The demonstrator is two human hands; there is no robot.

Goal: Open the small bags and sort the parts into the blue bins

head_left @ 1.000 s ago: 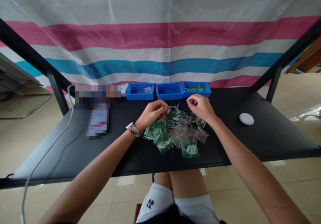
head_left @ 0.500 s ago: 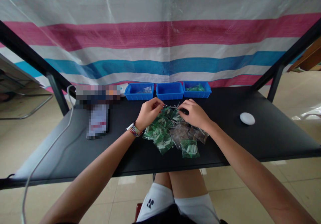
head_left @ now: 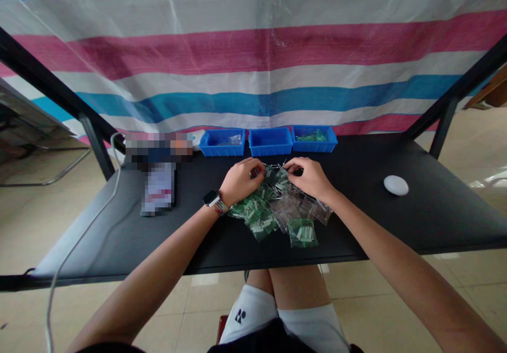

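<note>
A heap of small clear plastic bags [head_left: 277, 210], some with green parts and some with brownish parts, lies on the black table [head_left: 435, 210] in front of me. My left hand [head_left: 240, 180] rests on the heap's far left edge, fingers curled and pinching at a green bag [head_left: 270, 175]. My right hand [head_left: 311, 178] sits at the far right of the heap, fingers bent and pinching the same spot from the other side. A watch and a woven band are on my left wrist.
Three blue bins [head_left: 271, 142] stand in a row at the table's back edge; the left holds a clear bag, the right holds green bags. A white round object [head_left: 395, 184] lies to the right. A blurred packet [head_left: 159, 194] and a white cable [head_left: 79, 242] are on the left.
My right hand came down and left from beside the bins onto the heap, meeting my left hand. Both hands now pinch at a bag between them.
</note>
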